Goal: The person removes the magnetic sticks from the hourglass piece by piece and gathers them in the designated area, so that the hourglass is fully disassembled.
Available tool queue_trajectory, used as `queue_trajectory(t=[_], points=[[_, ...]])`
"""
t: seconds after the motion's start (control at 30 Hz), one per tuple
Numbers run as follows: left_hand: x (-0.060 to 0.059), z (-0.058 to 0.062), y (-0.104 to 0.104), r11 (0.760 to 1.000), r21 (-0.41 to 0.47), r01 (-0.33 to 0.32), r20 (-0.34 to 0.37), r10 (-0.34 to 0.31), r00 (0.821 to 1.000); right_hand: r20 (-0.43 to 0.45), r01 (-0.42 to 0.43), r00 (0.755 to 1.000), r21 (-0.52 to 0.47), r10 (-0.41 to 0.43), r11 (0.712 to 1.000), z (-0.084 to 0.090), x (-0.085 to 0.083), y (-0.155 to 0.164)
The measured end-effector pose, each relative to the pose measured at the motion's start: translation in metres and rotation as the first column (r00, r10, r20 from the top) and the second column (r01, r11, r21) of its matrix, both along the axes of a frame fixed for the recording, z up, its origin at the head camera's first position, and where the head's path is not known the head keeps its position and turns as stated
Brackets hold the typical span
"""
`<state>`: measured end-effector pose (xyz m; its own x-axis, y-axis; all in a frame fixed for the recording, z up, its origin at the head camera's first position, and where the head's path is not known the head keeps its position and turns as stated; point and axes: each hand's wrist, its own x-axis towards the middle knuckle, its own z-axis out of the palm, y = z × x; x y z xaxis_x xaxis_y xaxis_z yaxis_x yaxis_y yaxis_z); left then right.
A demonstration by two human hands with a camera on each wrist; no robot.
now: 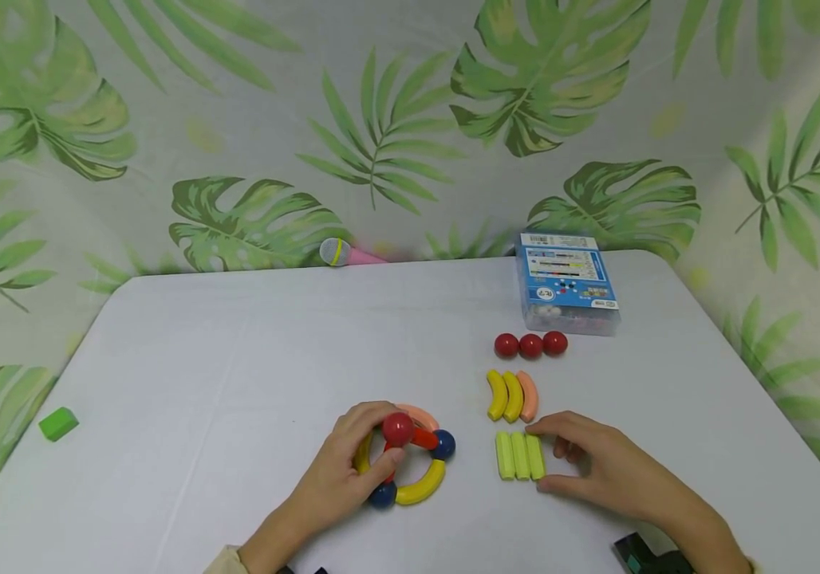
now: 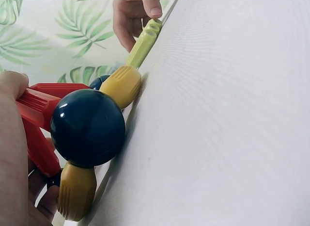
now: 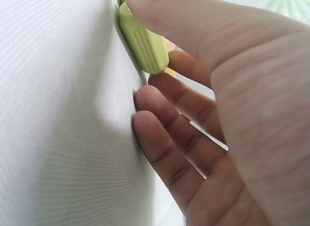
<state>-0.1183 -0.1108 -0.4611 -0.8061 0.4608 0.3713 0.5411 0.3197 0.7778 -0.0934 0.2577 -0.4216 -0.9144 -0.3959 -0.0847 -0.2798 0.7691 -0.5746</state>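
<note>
Curved rods and blue balls (image 1: 443, 444) form a ring on the table, with red rods (image 1: 424, 438) sloping up to a red ball (image 1: 398, 429). My left hand (image 1: 338, 466) wraps the left side of this magnetic ball-and-rod model, gripping it just below the red ball. In the left wrist view a blue ball (image 2: 87, 129) sits between yellow rods (image 2: 77, 192). My right hand (image 1: 600, 466) pinches the rightmost of three light green rods (image 1: 535, 457) end to end, between thumb and index finger. Its other fingertips (image 3: 147, 124) are low beside the table cloth.
Behind the green rods lie two yellow curved rods (image 1: 498, 395) and a pink one (image 1: 527, 396), then three red balls (image 1: 530, 345). A blue-labelled clear box (image 1: 568, 283) stands at the back right. There is a pink toy microphone (image 1: 352, 253) at the back edge and a green block (image 1: 58, 424) far left.
</note>
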Motion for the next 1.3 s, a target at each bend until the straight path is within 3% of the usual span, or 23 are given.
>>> queue_trajectory(t=[0.27, 0.43, 0.6, 0.73, 0.83, 1.03, 1.13, 1.3], points=[[0.000, 0.000, 0.000, 1.000, 0.013, -0.005, -0.018, 0.006, 1.000, -0.116, -0.026, 0.993, -0.062, 0.019, 0.998, 0.001, 0.001, 0.001], [0.000, 0.000, 0.000, 1.000, -0.002, -0.028, -0.022, 0.028, 0.999, -0.255, -0.052, 0.967, -0.131, 0.017, 0.990, 0.005, -0.002, -0.010], [0.000, -0.001, -0.001, 0.996, -0.037, -0.083, -0.049, 0.081, 0.996, -0.320, -0.129, 0.943, -0.091, 0.094, 0.987, 0.020, -0.012, -0.036], [0.001, -0.002, -0.001, 0.995, -0.058, -0.077, -0.042, 0.074, 0.996, -0.331, -0.221, 0.924, -0.050, 0.193, 0.974, 0.037, -0.019, -0.067], [0.003, -0.004, 0.000, 0.997, -0.072, -0.036, -0.062, 0.031, 0.998, -0.358, -0.303, 0.896, -0.066, 0.261, 0.951, 0.044, -0.019, -0.093], [0.005, -0.005, 0.000, 0.990, -0.115, 0.078, -0.131, -0.093, 0.987, -0.446, -0.446, 0.809, -0.042, 0.382, 0.894, 0.041, -0.015, -0.129], [0.006, -0.004, -0.001, 0.985, -0.143, 0.093, -0.150, -0.114, 0.982, -0.431, -0.453, 0.809, -0.025, 0.400, 0.891, 0.038, -0.013, -0.136], [0.005, -0.002, -0.002, 0.983, -0.162, 0.092, -0.187, -0.122, 0.975, -0.405, -0.439, 0.832, -0.063, 0.380, 0.896, 0.035, -0.013, -0.135]])
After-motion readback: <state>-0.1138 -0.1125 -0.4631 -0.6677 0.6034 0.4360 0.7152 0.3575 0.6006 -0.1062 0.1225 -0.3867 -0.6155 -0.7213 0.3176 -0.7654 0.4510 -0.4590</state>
